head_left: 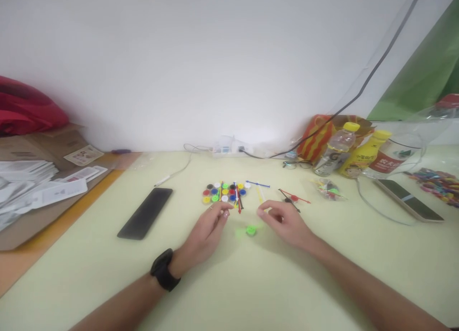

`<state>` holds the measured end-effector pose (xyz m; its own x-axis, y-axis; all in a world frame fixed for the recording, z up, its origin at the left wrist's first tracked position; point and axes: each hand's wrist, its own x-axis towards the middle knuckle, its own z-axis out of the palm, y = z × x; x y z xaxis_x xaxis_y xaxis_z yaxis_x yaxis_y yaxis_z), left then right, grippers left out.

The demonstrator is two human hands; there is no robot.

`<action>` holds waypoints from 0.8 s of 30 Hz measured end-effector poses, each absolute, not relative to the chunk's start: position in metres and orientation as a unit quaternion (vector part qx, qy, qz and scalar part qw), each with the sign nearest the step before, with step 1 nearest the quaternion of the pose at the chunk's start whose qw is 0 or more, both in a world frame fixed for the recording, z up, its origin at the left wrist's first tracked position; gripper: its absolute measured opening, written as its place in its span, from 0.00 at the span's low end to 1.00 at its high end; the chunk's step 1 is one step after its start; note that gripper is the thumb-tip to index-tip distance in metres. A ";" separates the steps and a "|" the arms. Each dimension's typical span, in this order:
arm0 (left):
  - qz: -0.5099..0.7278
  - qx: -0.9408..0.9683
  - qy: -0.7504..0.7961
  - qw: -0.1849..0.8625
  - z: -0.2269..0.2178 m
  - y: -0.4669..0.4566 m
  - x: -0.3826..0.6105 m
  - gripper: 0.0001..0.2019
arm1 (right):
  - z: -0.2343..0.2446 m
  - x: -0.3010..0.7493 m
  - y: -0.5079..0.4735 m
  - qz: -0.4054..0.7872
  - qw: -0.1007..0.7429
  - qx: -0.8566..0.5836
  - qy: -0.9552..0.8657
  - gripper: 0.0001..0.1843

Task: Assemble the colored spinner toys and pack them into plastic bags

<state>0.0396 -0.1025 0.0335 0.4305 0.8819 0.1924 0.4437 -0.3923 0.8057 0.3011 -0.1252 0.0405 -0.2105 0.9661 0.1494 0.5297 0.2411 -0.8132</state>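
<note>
A small green spinning piece (pixel 251 230) lies blurred on the pale table between my two hands. My left hand (pixel 207 233), with a black watch on its wrist, has its fingers pinched together beside a bundle of coloured sticks (pixel 238 202). My right hand (pixel 285 222) is loosely curled with fingertips pinched near a yellow stick (pixel 259 195). I cannot make out anything held in either pinch. Rows of small coloured round caps (pixel 224 191) sit just beyond my left fingers. A red and black stick (pixel 292 197) lies beyond my right hand.
A black phone (pixel 145 212) lies at the left, with stacked papers (pixel 34 187) and a cardboard box (pixel 46 144) farther left. Bottles (pixel 337 152), glasses (pixel 296 164), a power strip (pixel 229 148), another phone (pixel 409 200), a bag of coloured pieces (pixel 328 187) and loose beads (pixel 439 184) are at the right.
</note>
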 end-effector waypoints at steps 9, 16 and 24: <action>0.299 0.782 0.424 0.346 0.029 -0.101 0.040 0.12 | 0.031 0.302 -0.124 0.251 0.349 -0.507 -0.747 0.12; 0.287 0.789 0.418 0.346 0.028 -0.102 0.040 0.10 | 0.022 0.297 -0.130 0.126 0.318 -0.434 -0.834 0.08; 0.274 0.797 0.419 0.337 0.031 -0.104 0.042 0.10 | 0.026 0.297 -0.130 0.131 0.293 -0.407 -0.855 0.09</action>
